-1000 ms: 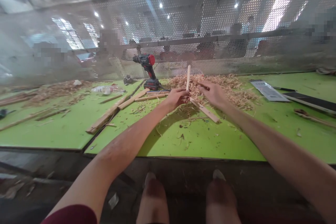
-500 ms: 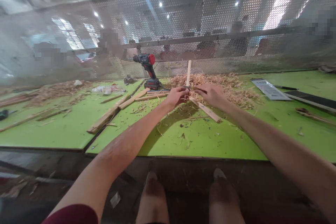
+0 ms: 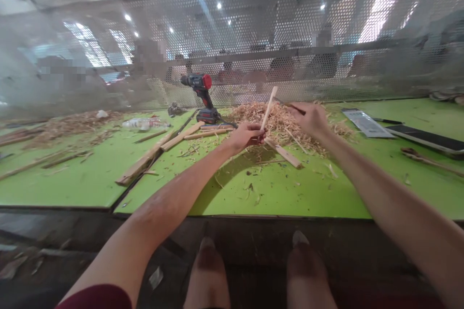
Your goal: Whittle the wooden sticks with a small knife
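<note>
My left hand (image 3: pixel 249 136) is closed around the lower end of a thin pale wood strip (image 3: pixel 268 107), which points up and leans slightly right. To the right of the strip, my right hand (image 3: pixel 312 117) grips the wooden handle of a slim carving tool (image 3: pixel 290 104). The tool's thin tip is close to the upper part of the strip; whether they touch is unclear. Just below my left hand, a short flat piece of wood (image 3: pixel 286 153) lies on the green table. Curled wood shavings (image 3: pixel 282 123) are heaped behind and between my hands.
A cordless drill (image 3: pixel 203 97) stands upright left of the shavings. Long wood strips (image 3: pixel 139 161) lie by the seam of the green table (image 3: pixel 224 198). At the right are a plastic packet (image 3: pixel 368 123) and a dark flat board (image 3: pixel 427 139). A mesh screen (image 3: pixel 246 34) rises behind.
My right hand has moved right and slightly up, away from my left hand, with the tool. The held strip now leans more to the right. A thin shaving now shows near the flat wood.
</note>
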`<state>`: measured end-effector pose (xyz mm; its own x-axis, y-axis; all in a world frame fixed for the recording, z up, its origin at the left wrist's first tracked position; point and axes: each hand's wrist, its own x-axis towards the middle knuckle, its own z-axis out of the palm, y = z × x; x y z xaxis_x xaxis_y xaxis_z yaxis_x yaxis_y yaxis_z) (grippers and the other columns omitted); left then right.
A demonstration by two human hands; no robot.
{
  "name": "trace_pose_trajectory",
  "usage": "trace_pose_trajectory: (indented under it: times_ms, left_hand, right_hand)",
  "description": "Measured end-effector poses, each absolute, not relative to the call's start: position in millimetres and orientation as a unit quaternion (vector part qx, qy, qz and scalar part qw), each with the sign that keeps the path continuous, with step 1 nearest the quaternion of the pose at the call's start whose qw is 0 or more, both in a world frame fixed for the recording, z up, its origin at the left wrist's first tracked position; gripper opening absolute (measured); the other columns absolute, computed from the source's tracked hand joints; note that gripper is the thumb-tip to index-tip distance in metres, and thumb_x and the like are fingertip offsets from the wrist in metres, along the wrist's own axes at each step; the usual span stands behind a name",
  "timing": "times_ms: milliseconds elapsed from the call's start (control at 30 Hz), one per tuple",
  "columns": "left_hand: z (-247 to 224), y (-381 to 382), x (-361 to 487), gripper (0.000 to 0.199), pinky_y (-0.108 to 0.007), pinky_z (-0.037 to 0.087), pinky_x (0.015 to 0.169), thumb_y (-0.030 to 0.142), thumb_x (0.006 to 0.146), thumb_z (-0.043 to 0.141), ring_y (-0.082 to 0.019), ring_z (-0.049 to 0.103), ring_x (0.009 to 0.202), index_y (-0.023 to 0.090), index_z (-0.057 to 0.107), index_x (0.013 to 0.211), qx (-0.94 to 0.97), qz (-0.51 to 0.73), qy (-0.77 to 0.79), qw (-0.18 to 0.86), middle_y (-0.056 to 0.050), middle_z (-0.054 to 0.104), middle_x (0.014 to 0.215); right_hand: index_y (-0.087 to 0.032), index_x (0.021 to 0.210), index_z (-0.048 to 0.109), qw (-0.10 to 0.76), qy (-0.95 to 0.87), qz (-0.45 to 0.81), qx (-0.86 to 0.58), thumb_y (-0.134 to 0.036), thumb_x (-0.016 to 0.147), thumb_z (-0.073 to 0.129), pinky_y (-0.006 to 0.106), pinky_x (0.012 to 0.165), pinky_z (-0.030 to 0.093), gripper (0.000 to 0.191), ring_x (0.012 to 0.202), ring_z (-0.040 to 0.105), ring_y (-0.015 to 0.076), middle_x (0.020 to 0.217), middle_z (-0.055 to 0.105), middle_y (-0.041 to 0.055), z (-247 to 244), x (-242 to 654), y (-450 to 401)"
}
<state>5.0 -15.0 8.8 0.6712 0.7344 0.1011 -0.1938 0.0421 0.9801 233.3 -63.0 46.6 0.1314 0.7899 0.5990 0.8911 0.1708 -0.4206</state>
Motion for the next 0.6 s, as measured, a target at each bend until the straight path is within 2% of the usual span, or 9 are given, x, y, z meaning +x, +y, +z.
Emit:
trace_pose_trajectory:
  times_ms: [167, 367, 533, 600]
  left_hand:
    - [4, -8, 5, 0.012, -0.024, 0.048, 0.062, 0.015, 0.087, 0.074, -0.007, 0.058, 0.058, 0.01, 0.066, 0.08, 0.587, 0.37, 0.221, 0.685, 0.0, 0.061, 0.07]
    - [4, -8, 6, 0.007, -0.025, 0.047, 0.062, 0.012, 0.088, 0.072, -0.008, 0.057, 0.056, 0.008, 0.069, 0.083, 0.587, 0.371, 0.25, 0.675, -0.001, 0.061, 0.067]
    - [8, -11, 6, 0.01, -0.025, 0.048, 0.062, 0.007, 0.092, 0.064, -0.008, 0.058, 0.055, 0.006, 0.07, 0.084, 0.588, 0.369, 0.271, 0.667, 0.0, 0.06, 0.065]
    - [9, -11, 6, 0.014, -0.025, 0.049, 0.062, 0.005, 0.093, 0.061, -0.008, 0.058, 0.054, 0.007, 0.069, 0.082, 0.587, 0.369, 0.277, 0.665, 0.0, 0.06, 0.064]
  right_hand:
    - [-0.022, 0.123, 0.077, 0.306, -0.75, -0.007, -0.587, -0.033, 0.102, 0.058, 0.03, 0.051, 0.03, 0.03, 0.051, 0.04, 0.0097, 0.086, 0.078, 0.0046, 27, 212, -57]
    - [-0.018, 0.125, 0.076, 0.301, -0.744, -0.022, -0.596, -0.036, 0.105, 0.05, 0.03, 0.049, 0.025, 0.037, 0.048, 0.034, 0.0095, 0.089, 0.078, 0.0075, 28, 223, -54]
    - [-0.021, 0.117, 0.079, 0.304, -0.734, -0.032, -0.607, -0.042, 0.103, 0.049, 0.028, 0.044, 0.024, 0.039, 0.043, 0.034, 0.0105, 0.07, 0.071, 0.0042, 30, 238, -49]
    - [-0.022, 0.116, 0.08, 0.311, -0.723, -0.038, -0.615, -0.046, 0.103, 0.049, 0.029, 0.043, 0.024, 0.042, 0.043, 0.035, 0.0112, 0.069, 0.071, 0.0045, 29, 245, -46]
